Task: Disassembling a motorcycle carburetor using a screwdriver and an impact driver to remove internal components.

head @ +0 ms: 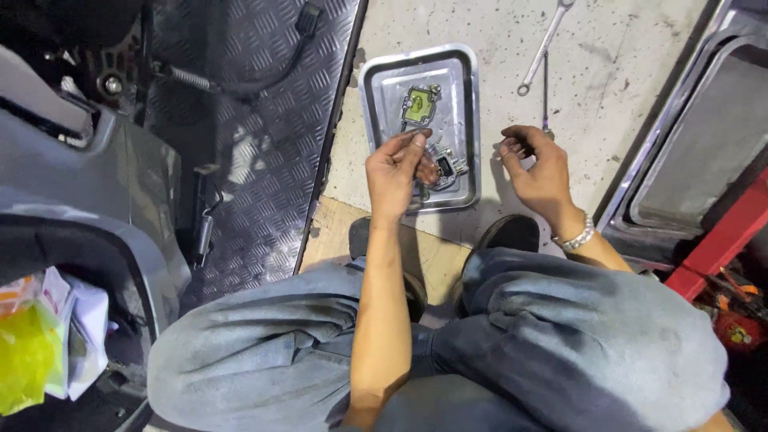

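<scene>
I see my left hand (398, 164) over the lower part of a metal tray (468, 96) that lies on the concrete floor (616, 72). Its fingers are pressed together, thumb against fingertips, pinching something small; what it is I cannot tell, since the fingers hide it. Just under that hand small metal parts (448, 168) lie in the tray, partly covered by my knuckles. Further up in the tray sits a yellow-green part (418, 105) in a metal frame, apart from the hand.

My right hand (538, 166) hovers over the floor just right of the tray, not touching it. Its fingers are curled inward, half bent, and I cannot tell whether they hold anything. A bracelet (578, 237) sits on that wrist.

Beyond the right hand a spanner (544, 46) lies on the floor, well apart from the tray, with a thin rod (545, 92) beside it reaching down toward my fingertips.

Left of the tray runs a dark tread plate (256, 144) with a spring (188, 77) and a black cable (272, 76) on it. A grey body panel (72, 184) fills the far left, with a yellow bag (24, 352) below. On the right a large metal pan (696, 136) and a red beam (720, 240) stand close. My knees in grey trousers (560, 336) and black shoes (504, 234) crowd the space just below the tray.
</scene>
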